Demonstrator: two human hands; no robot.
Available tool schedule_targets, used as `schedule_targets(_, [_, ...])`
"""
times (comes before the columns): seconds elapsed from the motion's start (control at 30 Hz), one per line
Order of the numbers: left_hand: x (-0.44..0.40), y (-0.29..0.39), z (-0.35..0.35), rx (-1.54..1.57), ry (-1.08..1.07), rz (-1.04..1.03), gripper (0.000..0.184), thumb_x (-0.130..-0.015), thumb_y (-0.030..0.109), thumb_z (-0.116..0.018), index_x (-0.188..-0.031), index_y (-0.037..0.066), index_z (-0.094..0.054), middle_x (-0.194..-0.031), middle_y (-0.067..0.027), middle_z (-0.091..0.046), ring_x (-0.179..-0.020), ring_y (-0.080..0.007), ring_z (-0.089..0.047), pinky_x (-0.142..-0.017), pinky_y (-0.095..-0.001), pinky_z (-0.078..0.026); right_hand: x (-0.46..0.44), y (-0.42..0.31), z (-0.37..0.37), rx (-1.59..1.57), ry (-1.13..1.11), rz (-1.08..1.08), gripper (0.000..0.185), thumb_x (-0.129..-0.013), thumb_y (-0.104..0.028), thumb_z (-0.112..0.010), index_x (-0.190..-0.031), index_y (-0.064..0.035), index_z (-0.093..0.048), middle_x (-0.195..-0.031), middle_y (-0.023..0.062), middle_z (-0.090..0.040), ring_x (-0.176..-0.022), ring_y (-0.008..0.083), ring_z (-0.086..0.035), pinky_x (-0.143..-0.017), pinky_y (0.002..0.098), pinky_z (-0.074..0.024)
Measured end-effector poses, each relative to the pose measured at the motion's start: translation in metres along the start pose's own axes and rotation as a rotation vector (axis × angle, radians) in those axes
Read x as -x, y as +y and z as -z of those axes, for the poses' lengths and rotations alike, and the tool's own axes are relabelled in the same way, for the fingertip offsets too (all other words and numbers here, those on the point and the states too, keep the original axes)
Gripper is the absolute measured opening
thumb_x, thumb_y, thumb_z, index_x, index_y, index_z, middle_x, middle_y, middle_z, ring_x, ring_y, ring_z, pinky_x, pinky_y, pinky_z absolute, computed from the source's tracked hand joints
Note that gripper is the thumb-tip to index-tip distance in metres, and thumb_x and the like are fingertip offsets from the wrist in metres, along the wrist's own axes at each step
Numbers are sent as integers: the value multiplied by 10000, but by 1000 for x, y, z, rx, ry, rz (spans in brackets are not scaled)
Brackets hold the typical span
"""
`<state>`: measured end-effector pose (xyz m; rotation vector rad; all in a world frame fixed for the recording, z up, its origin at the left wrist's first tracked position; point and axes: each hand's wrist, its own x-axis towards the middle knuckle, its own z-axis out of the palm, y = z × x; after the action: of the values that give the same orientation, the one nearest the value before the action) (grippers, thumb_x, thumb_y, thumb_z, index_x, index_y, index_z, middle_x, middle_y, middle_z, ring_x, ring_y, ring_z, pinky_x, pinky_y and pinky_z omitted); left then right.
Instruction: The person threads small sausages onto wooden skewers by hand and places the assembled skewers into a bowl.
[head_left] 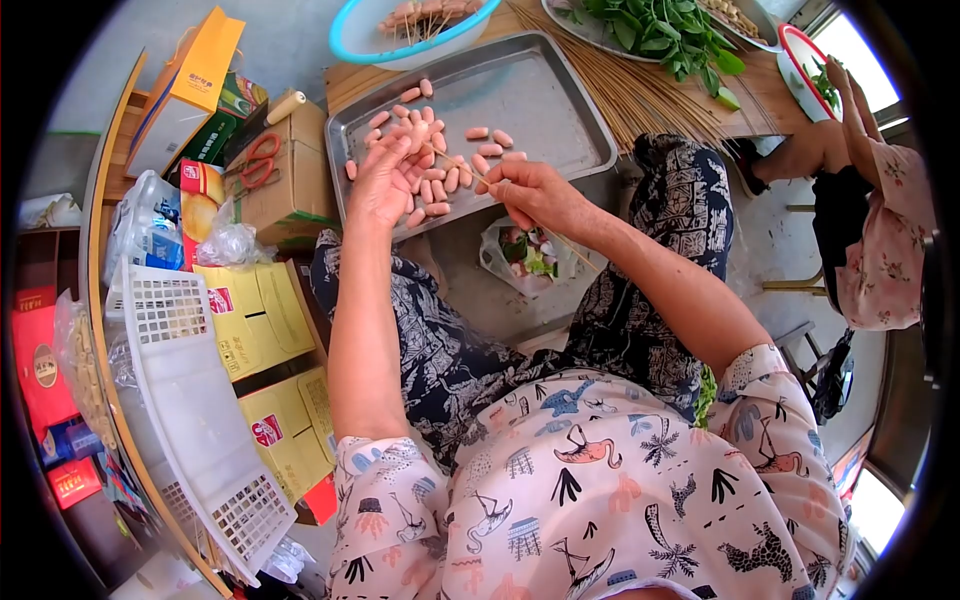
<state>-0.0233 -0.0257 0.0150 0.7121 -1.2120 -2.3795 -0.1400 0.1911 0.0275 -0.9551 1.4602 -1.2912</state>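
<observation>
Over the metal tray (590,120), my left hand (380,185) is turned palm up, its fingers closed around a small pink sausage (421,131). My right hand (535,200) pinches a thin bamboo skewer (462,166), whose far end meets the left fingertips at the sausage; whether it has pierced it I cannot tell. The skewer's other end sticks out below my right wrist. Several loose small sausages (437,209) lie in the tray around and under both hands.
Behind the tray stands a blue-rimmed bowl (345,40) with skewered sausages. Many bamboo skewers (610,85) lie to its right, near leafy greens (655,30). A plastic bag of scraps (522,262) sits below. Boxes (285,190) stand left; another person (880,210) sits right.
</observation>
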Motion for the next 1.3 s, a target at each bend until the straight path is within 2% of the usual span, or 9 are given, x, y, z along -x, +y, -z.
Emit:
schedule_targets(0.33, [5, -9, -17, -174, -195, 148, 340, -894, 171, -585, -1201, 46, -509, -1043, -84, -618, -908, -167, -620, -805, -285, -528, -5, -2, 0, 14, 78, 7, 182, -942, -180, -469, -1007, -55, -584, -511, -31, -434, -436, 46, -384, -428, 224, -272])
schedule_targets(0.47, [-5, -9, -2, -297, -88, 144, 333, -892, 187, -590, -1182, 33, -533, -986, -73, -638, -868, -147, -626, -760, -263, -524, -8, 8, 4, -16, 104, -11, 207, -941, -202, -467, -1007, -51, -593, -517, -33, -438, -453, 41, -380, -440, 215, -273])
schedule_targets(0.53, [-13, -20, 13, -1025, 71, 38, 259, -855, 206, -636, -1061, 49, -627, -897, -82, -663, -828, -165, -636, -718, -271, -509, -7, 3, 6, -22, 137, -21, 222, -940, -210, -468, -1026, -50, -595, -522, -32, -441, -457, 40, -372, -444, 212, -270])
schedule_targets(0.57, [-13, -28, 20, -1024, 72, 39, 259, -855, 206, -636, -1061, 49, -627, -897, -82, -663, -828, -165, -636, -718, -271, -509, -4, -1, 6, -34, 146, -46, 226, -939, -206, -470, -1041, -49, -597, -533, -30, -446, -461, 39, -366, -445, 211, -266])
schedule_targets(0.63, [-8, -38, 26, -1730, 27, -80, 151, -803, 233, -664, -867, 98, -684, -1144, -48, -601, -916, -236, -624, -768, -330, -482, -3, -1, 7, -42, 148, -53, 226, -939, -205, -471, -1039, -49, -599, -538, -29, -448, -464, 38, -368, -445, 210, -265])
schedule_targets(0.73, [-2, -41, 29, -1747, -149, 0, 133, -738, 248, -720, -798, 131, -702, -1187, -14, -580, -961, -261, -602, -816, -358, -465, -1, -1, 8, -50, 147, -52, 222, -938, -201, -476, -1036, -49, -603, -546, -29, -451, -469, 37, -372, -446, 208, -265])
schedule_targets(0.97, [-11, -59, 44, -1788, -86, 46, 168, -701, 270, -756, -785, 135, -704, -1050, -30, -647, -931, -231, -615, -793, -348, -470, 1, -1, 9, -49, 149, -38, 208, -937, -193, -485, -1018, -43, -605, -547, -30, -453, -467, 36, -378, -440, 205, -266])
schedule_targets(1.03, [-14, -60, 46, -1731, -126, -23, 237, -709, 301, -752, -745, 72, -699, -706, -81, -658, -710, -213, -627, -673, -331, -474, -1, 4, 9, -52, 150, -20, 207, -938, -194, -485, -1013, -44, -605, -546, -31, -452, -465, 35, -379, -438, 205, -264])
schedule_targets(1.3, [-22, -56, 37, -1598, -129, 124, 257, -720, 246, -749, -728, 34, -604, -811, -74, -652, -791, -179, -611, -714, -310, -486, 3, 0, 10, -65, 137, -15, 200, -938, -202, -487, -996, -52, -606, -548, -37, -452, -463, 30, -379, -435, 206, -255])
